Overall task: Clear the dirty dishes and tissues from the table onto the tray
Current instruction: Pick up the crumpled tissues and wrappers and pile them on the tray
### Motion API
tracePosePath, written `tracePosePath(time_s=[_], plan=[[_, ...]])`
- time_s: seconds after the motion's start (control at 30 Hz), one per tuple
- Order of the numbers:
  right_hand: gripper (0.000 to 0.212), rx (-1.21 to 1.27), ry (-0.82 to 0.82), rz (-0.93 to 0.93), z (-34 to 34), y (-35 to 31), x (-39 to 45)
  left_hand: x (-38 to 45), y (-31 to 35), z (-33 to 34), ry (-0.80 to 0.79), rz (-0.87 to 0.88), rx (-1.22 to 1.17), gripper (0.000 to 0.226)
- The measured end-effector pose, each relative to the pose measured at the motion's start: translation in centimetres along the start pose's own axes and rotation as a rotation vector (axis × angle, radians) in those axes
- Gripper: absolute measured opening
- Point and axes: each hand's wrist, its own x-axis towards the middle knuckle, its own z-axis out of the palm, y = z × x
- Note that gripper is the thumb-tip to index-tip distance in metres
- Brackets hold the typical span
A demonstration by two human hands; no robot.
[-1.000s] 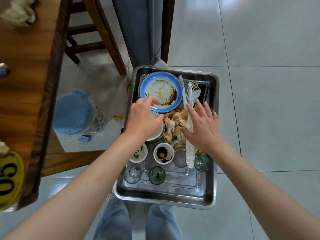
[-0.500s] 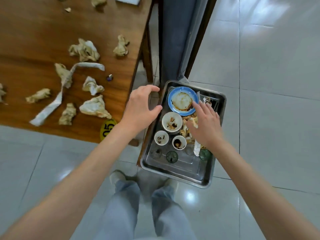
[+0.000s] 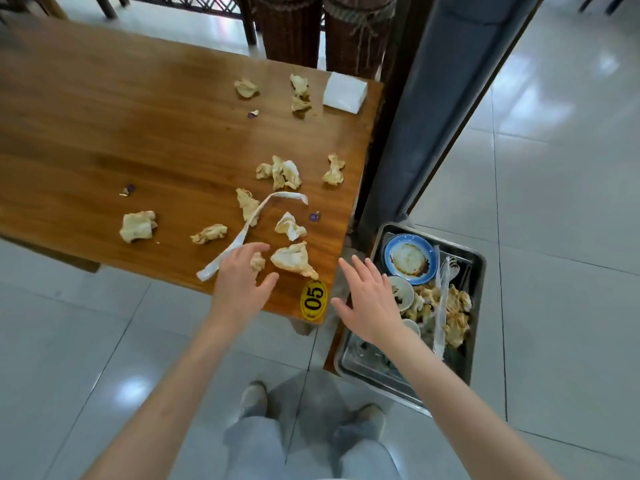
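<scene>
Tissues lie on bench, near right corner. My left hand has left tray, now over them, grip open, empty. Right hand open, empty, following. More grabbing next.

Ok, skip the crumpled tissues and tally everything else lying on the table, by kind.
Purple scraps: 3
Paper strip: 1
Napkin stack: 1
Number tag: 1
Total: 6
</scene>
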Motion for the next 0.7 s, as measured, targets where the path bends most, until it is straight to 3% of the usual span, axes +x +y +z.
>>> tracePosePath(time_s=[0.37, 0.57, 0.7], plan=[[0.062, -0.053, 0.004, 0.111, 4.8, -8.6, 6.0, 5.9, -9.3, -1.5, -0.155, 0.149, 0.092, 0.052], [0.033, -0.06, 0.213, 0.099, 5.8, -8.9, 8.1, 7.2, -10.1, 0.2, -0.14, 0.239, 0.05, 0.051], [0.021, -0.049, 0.26, 0.061, 6.4, -8.2, 8.6, 7.3, -10.6, 1.0, -0.101, 0.245, 0.071, 0.051]])
